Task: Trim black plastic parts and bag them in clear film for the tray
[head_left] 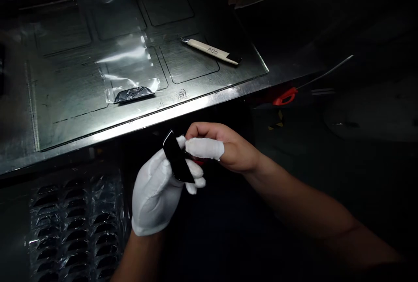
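My left hand (pixel 156 195), in a white glove, grips a glossy black curved-edge piece (pixel 178 157) by its edges, between thumb and fingers. The piece is tilted, just below the table's front edge. Close against its upper right side is my right hand (pixel 225 147), bare apart from a white cover on the thumb. Its fingers are curled in a pinch beside the left fingertips. A small red bit (pixel 198 161) shows under the right thumb; I cannot make out what it belongs to or what the pinch holds.
On the metal table (pixel 98 136) lie a clear plastic bag (pixel 126 62) by a dark wrapped piece (pixel 133 94) and a cream pen-like tool (pixel 210 50) marked A06. A red-handled tool (pixel 286 96) sits past the edge. A tray (pixel 122 199) of several black pieces is lower left.
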Demonstrator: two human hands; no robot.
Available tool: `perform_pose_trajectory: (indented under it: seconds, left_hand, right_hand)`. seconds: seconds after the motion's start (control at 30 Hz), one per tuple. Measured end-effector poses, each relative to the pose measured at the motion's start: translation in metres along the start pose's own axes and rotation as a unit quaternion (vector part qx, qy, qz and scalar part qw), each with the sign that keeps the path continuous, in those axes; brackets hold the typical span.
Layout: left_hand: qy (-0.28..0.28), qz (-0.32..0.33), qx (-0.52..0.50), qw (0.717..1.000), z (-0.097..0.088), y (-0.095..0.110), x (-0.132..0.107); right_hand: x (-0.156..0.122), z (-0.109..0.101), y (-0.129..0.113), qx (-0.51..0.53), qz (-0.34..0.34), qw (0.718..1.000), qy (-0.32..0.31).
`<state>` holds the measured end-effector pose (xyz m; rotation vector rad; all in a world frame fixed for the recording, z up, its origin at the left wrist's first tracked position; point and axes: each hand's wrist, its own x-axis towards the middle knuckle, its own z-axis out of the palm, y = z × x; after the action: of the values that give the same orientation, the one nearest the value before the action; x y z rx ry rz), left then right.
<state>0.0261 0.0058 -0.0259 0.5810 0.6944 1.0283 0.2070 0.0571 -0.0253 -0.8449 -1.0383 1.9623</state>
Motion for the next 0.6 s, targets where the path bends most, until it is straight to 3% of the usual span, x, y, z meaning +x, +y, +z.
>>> perform_pose_trajectory:
  seconds: [0.47,0.53,0.6]
  left_hand:
    - [0.053,0.000,0.039,0.998,0.001,0.000,0.002]
    - [0.095,-0.002,0.062,0.994,-0.005,0.000,0.004]
    - [0.138,-0.017,0.063,0.988,-0.010,0.002,0.005]
  right_hand:
    - [0.000,0.001,0.001,-0.037,0.007,0.999,-0.015]
    - [0.001,0.003,-0.002,-0.077,-0.036,0.996,0.014]
    - [0.005,0.004,-0.006,-0.173,-0.146,0.973,0.045]
